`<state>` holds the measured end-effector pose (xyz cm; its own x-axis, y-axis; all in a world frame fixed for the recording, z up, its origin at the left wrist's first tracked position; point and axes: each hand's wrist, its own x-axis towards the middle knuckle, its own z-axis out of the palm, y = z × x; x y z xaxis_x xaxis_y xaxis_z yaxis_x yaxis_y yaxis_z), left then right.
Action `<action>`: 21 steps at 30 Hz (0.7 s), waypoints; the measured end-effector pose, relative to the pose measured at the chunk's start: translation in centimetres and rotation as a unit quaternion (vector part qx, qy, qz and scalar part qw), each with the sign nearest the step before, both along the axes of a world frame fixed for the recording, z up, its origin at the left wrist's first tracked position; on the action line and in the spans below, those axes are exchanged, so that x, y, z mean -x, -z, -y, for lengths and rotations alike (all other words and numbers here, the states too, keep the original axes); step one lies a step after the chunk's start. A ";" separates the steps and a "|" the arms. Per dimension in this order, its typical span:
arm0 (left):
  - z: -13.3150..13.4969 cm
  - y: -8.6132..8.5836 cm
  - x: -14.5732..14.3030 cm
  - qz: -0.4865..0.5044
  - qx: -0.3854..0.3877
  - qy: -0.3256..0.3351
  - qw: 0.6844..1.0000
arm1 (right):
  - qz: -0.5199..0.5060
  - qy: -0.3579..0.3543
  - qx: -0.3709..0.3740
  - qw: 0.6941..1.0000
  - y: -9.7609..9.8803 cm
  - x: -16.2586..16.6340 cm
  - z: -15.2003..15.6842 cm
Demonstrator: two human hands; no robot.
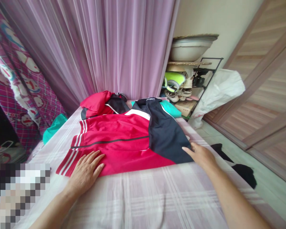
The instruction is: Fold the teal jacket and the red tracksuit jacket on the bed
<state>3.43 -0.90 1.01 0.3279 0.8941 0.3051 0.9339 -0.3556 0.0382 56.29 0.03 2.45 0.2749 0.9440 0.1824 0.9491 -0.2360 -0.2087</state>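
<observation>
A red and navy track jacket (119, 159) with white stripes on its hem lies spread on the bed, its dark zipper running across the red part. Flat on the red fabric near the striped hem rests my left hand (85, 168), fingers stretched out. My right hand (202, 156) is at the navy part on the right edge, thumb on top of the cloth and the other fingers partly hidden at the edge, gripping it. Behind the jacket, a bunched red and dark garment (95, 102) lies at the far left of the bed.
The bed has a pale plaid sheet (143, 197). Teal cloths lie at its left edge (54, 127) and far right (173, 108). Purple curtains (124, 47) hang behind. To the right stand a shoe rack (211, 74), a white bag (219, 92) and wooden wardrobe doors (267, 86).
</observation>
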 end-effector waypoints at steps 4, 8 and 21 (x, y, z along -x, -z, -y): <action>0.1 0.3 0.3 -0.007 0.000 -0.001 1.000 | 0.014 -0.004 -0.022 1.000 0.6 -0.9 0.7; 0.3 0.7 0.4 -0.018 -0.014 -0.001 1.000 | 0.064 0.059 -0.079 0.993 -0.3 -1.2 1.6; 0.5 0.6 0.0 -0.026 -0.023 0.002 0.999 | 0.044 -0.337 0.023 0.940 0.5 8.1 0.7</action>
<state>3.38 -1.39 0.45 0.3479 0.8786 0.3272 0.9328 -0.3593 -0.0272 48.16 -0.64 1.92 -0.4019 0.9063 0.1306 0.8998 0.4173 -0.1273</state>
